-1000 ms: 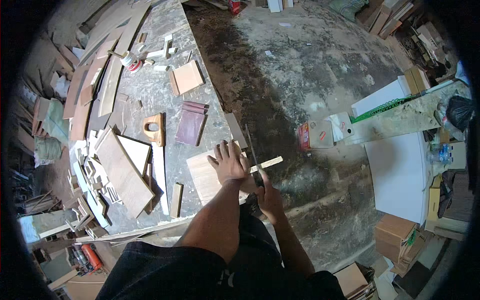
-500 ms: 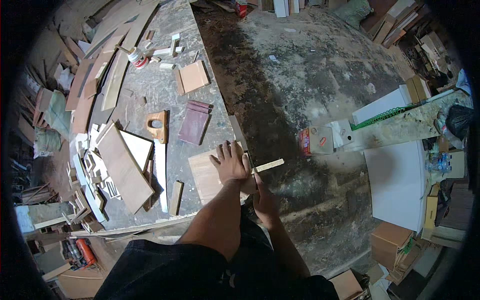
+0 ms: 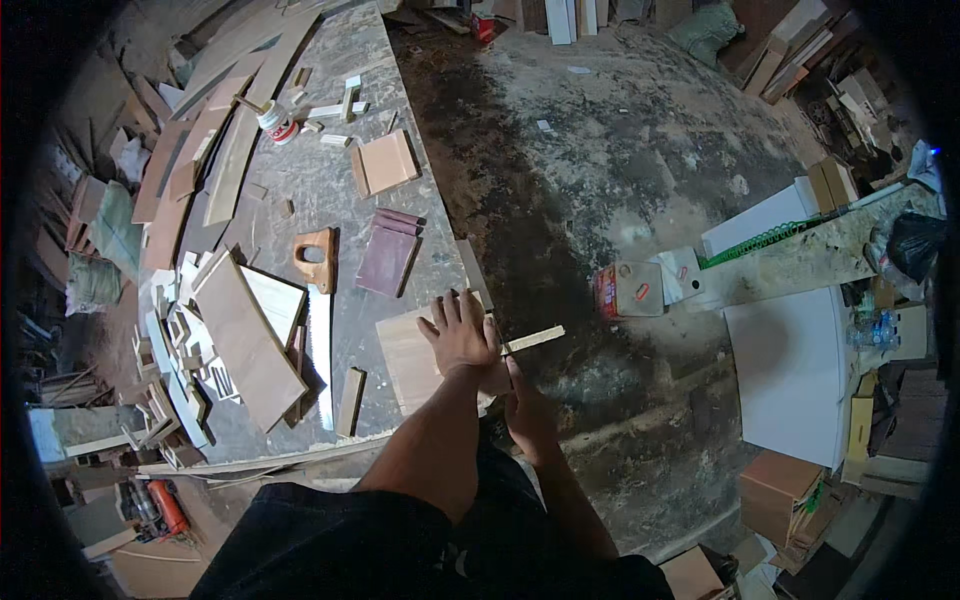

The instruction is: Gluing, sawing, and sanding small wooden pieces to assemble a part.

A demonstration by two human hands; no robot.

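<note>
My left hand (image 3: 464, 338) lies flat with spread fingers on a pale wooden board (image 3: 402, 355) at the table's edge, pressing it down. A narrow light wood strip (image 3: 536, 340) sticks out to the right past that edge. Just below the strip, my right hand (image 3: 530, 415) is closed beside the table edge. A thin dark tool, like a narrow blade, shows above its fingers against the strip; its handle is hidden, so its kind cannot be told. Further left on the table rests a handsaw (image 3: 315, 262) with a wooden handle.
The work table (image 3: 350, 285) also carries a purple-brown panel (image 3: 389, 252), a light wood panel (image 3: 385, 163), a small wood block (image 3: 351, 401), a glue bottle (image 3: 277, 121) and piled offcuts (image 3: 250, 340). Across the stained floor (image 3: 600, 400) stands a metal can (image 3: 633, 289).
My right hand has shifted slightly downward beside the strip. My left hand stays spread on the board. The whole view has moved a little.
</note>
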